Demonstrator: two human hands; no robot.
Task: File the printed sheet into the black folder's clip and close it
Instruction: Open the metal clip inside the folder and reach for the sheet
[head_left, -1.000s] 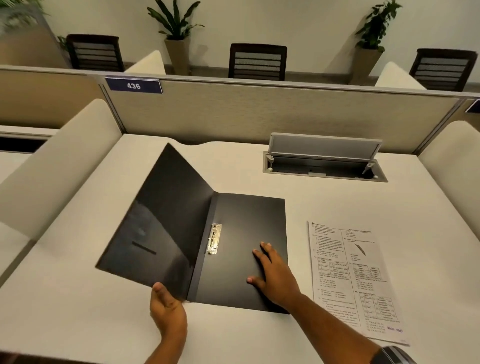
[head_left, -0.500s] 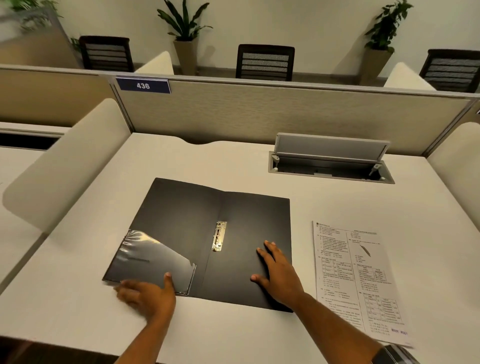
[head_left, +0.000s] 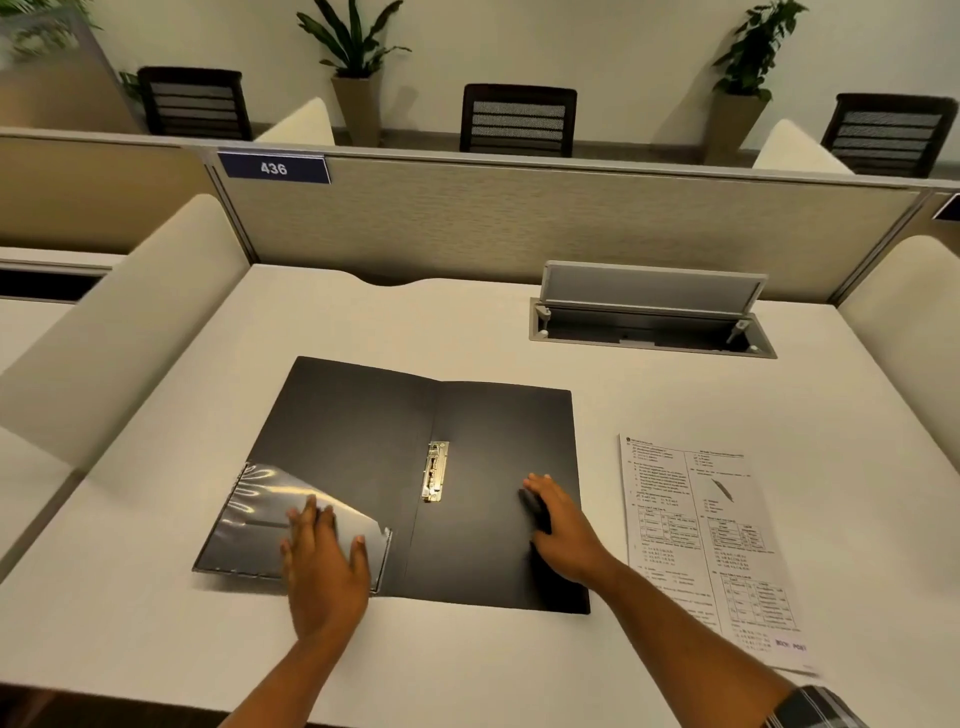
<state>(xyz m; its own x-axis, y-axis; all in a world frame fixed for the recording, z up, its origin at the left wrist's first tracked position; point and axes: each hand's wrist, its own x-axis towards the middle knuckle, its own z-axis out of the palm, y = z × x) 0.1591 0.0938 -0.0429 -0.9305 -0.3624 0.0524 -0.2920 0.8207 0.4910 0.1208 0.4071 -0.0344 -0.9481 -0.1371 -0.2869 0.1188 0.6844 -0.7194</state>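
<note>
The black folder (head_left: 467, 467) lies open and flat on the white desk (head_left: 415, 322), and everything else is placed from it. On its left flap, at the near corner, sits a clear plastic pocket (head_left: 270, 514). The left hand (head_left: 324, 566) lies palm down across the near right part of that pocket, fingers spread and flat, pressing rather than grasping anything. Along the folder's centre fold, a little nearer than halfway, the metal clip (head_left: 435, 472) lies lengthwise, bare of paper. On the folder's right flap, toward its outer edge, the right hand (head_left: 563, 530) rests flat with fingers extended, holding nothing; its forearm crosses the flap's near right corner. Just right of the folder, apart from it by a narrow strip of desk, the printed sheet (head_left: 696, 530) lies face up, not yet filed. Beyond the folder's far right corner, a cable hatch (head_left: 652, 317) in the desk stands with its lid raised.
</note>
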